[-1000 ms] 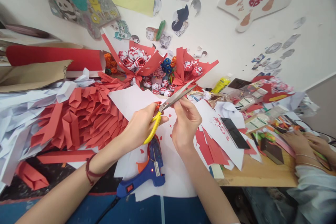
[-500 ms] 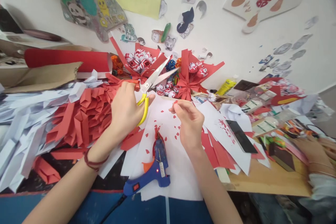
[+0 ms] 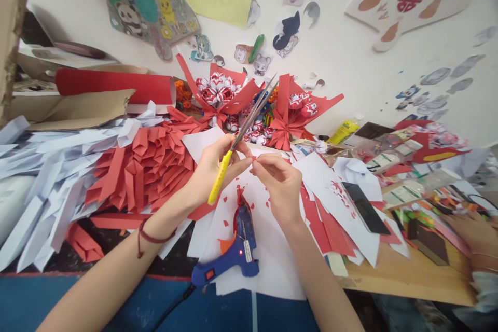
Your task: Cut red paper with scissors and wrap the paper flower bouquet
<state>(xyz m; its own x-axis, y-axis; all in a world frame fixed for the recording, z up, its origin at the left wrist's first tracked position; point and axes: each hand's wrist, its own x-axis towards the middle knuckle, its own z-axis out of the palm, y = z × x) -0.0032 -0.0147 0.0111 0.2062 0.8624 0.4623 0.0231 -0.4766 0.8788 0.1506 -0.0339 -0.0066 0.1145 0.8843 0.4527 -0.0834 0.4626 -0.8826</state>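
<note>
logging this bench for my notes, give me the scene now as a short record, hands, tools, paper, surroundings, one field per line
left hand: holds yellow-handled scissors, blades pointing up and away
right hand: fingertips pinched at a small red piece, close to the left hand's fingertips
tool below: blue glue gun, partly over white sheets, red light lit
left side: piles of folded red paper and folded white paper
right side: dark phone; another person's hand
behind: two red-wrapped bouquets

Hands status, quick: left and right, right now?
Left hand: closed, holding yellow-handled scissors.
Right hand: fingertips pinched on a small red scrap.
</note>
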